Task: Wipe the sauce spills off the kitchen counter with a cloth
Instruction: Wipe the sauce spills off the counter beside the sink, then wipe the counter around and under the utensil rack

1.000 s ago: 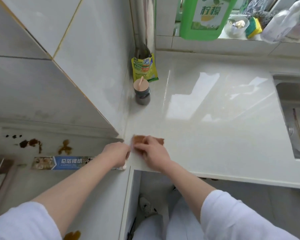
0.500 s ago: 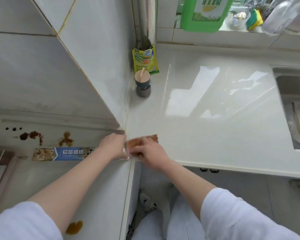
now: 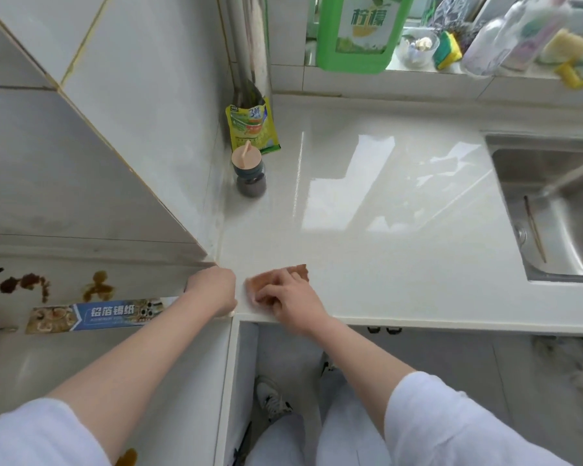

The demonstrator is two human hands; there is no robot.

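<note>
Under right hand (image 3: 288, 299), cloth (image 3: 300, 271) mostly hidden — left hand (image 3: 212, 290) fisted

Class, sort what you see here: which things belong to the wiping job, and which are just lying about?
Job: cloth under the right hand; left hand; sauce spills; counter.

Lying about: foil box, green jug, yellow packet, small jar, sponges, sink.
</note>
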